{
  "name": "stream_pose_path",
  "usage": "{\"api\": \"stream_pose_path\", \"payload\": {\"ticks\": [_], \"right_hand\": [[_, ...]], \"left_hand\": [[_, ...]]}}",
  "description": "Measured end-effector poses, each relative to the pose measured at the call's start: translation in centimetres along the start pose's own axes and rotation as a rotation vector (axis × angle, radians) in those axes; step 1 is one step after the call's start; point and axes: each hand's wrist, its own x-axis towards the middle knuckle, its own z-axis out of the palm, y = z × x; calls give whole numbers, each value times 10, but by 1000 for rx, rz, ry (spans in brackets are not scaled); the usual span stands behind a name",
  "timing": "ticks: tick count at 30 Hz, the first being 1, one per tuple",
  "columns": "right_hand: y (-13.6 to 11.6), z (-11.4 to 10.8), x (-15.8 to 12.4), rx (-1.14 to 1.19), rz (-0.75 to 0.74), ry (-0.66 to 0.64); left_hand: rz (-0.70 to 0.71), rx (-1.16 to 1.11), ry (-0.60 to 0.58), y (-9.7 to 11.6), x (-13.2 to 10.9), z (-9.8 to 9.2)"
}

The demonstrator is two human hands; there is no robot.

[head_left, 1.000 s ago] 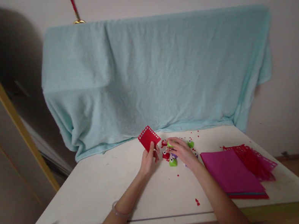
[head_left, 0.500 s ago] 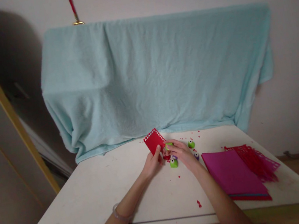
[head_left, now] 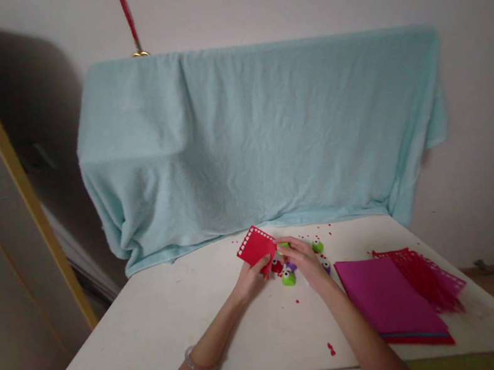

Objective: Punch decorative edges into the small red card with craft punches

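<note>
My left hand [head_left: 250,281] pinches a small red paper square [head_left: 256,248] with a punched, dotted edge and holds it tilted over the white table [head_left: 158,334]. My right hand [head_left: 302,258] is closed around a small green punch [head_left: 283,245], pressed against the paper's right edge. Below the hands, on the table, lie another green punch with eyes [head_left: 287,278] and a red punch [head_left: 276,265]. A further green punch [head_left: 317,246] sits just right of my right hand.
A stack of magenta and red paper sheets [head_left: 386,297] lies at the right, with punched red lattice strips [head_left: 423,278] beside it. Red paper scraps [head_left: 331,348] dot the table. A light blue towel [head_left: 258,138] drapes something behind the table. A yellow-edged panel [head_left: 10,169] stands at the left.
The red paper has moved right and down, meeting the punch in my right hand. The view has shifted slightly downward.
</note>
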Motion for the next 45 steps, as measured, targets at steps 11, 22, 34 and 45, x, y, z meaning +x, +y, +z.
{"api": "stream_pose_path", "payload": {"ticks": [11, 22, 34, 45], "right_hand": [[1, -1, 5, 163, -89, 159], [0, -4, 4, 132, -51, 172], [16, -13, 16, 107, -92, 187], [17, -8, 11, -21, -104, 110]], "left_hand": [[2, 60, 44, 3, -4, 7], [24, 70, 104, -7, -1, 2], [11, 20, 40, -6, 0, 5], [-9, 182, 99, -5, -1, 0]]}}
